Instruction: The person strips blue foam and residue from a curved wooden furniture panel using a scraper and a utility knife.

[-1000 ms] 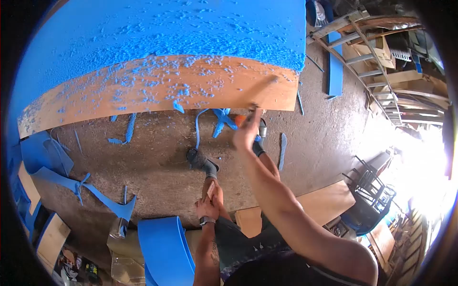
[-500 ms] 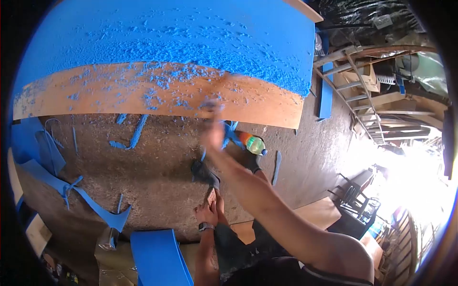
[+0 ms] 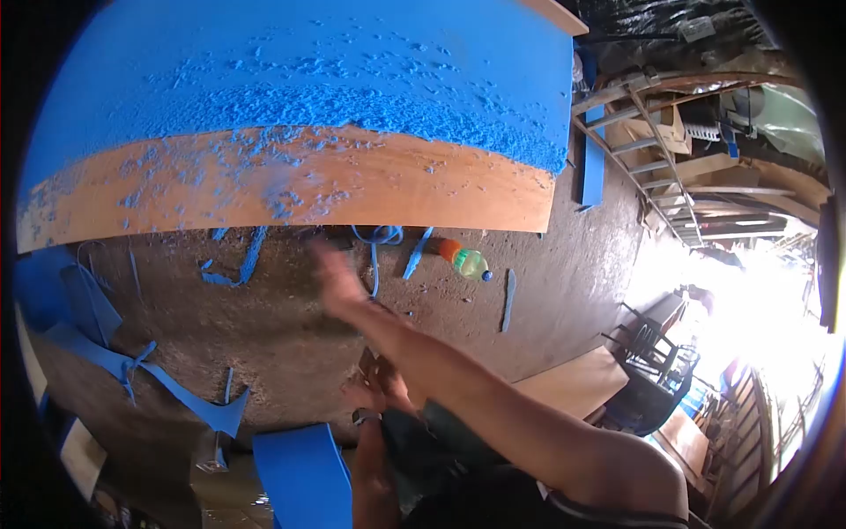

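Observation:
My right hand point(image 3: 337, 280) is smeared by motion just below the lower edge of a bare wood strip point(image 3: 423, 185). It is closed around something dark that I cannot make out. Above the strip lies a wide blue sheet point(image 3: 291, 44), its lower border covered in blue crumbs point(image 3: 344, 108). My left hand point(image 3: 363, 393), with a watch on the wrist, rests on my leg, fingers loosely laid out and holding nothing I can see. Blue offcut strips point(image 3: 251, 256) lie on the floor near my right hand.
A bottle point(image 3: 469, 263) with an orange and green label lies on the brown floor point(image 3: 291, 326). Blue offcuts point(image 3: 198, 401) and a blue sheet point(image 3: 300, 467) are at lower left. A ladder point(image 3: 648, 150), chairs point(image 3: 652, 370) and a wooden board point(image 3: 577, 379) are on the right.
My right hand has swept left and down, off the wood strip. Fewer crumbs lie on the strip's middle and right. My feet have shifted back from beside the bottle.

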The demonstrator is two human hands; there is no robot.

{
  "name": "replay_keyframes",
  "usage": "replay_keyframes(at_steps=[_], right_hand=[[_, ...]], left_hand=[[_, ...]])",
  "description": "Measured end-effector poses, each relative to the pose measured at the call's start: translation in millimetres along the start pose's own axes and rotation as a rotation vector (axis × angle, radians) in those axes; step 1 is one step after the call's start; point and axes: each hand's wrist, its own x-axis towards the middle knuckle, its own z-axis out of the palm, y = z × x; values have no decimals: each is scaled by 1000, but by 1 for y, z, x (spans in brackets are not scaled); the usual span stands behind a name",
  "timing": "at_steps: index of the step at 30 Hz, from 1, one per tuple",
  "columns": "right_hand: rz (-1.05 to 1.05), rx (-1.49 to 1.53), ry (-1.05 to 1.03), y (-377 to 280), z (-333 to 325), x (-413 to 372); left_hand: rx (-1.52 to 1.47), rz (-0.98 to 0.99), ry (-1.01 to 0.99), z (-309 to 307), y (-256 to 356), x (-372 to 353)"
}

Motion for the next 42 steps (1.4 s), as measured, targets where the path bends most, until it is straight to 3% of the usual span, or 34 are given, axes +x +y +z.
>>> replay_keyframes(at_steps=[2,5,8,9,11,13,14,15,17,18,19,20,22,23,26,27,28,29,31,33,35,36,38,41,42], right_hand=[[113,104,-337,-82,-9,6],[-33,64,330,-36,-29,-4],[383,198,674,-36,-110,-1],[494,370,665,-31,-111,5],[504,389,410,-39,-78,14],[284,64,-83,-87,7,22],[413,277,-344,-118,17,31],[365,311,-285,-124,12,29],[255,384,-176,-143,8,22],[92,214,107,-118,-4,11],[140,24,320,-88,-23,5],[320,191,516,-77,-61,3],[639,732,1040,-32,-65,24],[756,70,1105,-21,-56,28],[324,101,410,-103,7,67],[294,59,257,-126,70,77],[364,353,-36,-178,64,84],[467,574,-120,-207,59,86],[215,395,8,-198,69,70],[174,208,343,-177,36,49],[247,483,671,-162,8,60],[243,659,768,-175,8,71],[145,208,623,-145,71,73],[214,139,-210,-233,147,94],[188,216,-113,-248,152,88]], left_hand=[[-7,-52,-4,-19,-16,21],[-255,-208,17,-65,-18,34],[-114,-327,-45,-78,-52,23],[-164,-280,47,-86,-56,22],[-260,-176,203,-100,-64,16],[-391,-213,169,-129,-54,10],[-482,-211,204,-126,-69,8],[-575,-212,244,-129,-82,6],[-395,-213,221,-165,-88,7],[-371,-215,192,-177,-97,10],[-349,-213,167,-187,-103,13],[-263,-46,139,-208,-89,18],[32,-104,32,-225,-98,25],[182,-135,-33,-231,-108,26],[262,-193,-82,-228,-149,37],[281,-184,-77,-225,-161,41],[291,-179,-51,-221,-180,47],[343,-158,-72,-226,-192,56],[448,-120,-112,-241,-218,75],[377,-69,-69,-261,-239,80],[325,-12,24,-286,-243,81],[346,-36,-39,-295,-244,85],[347,-21,-76,-308,-248,86],[304,21,-29,-309,-254,93],[293,19,-31,-306,-262,95]])
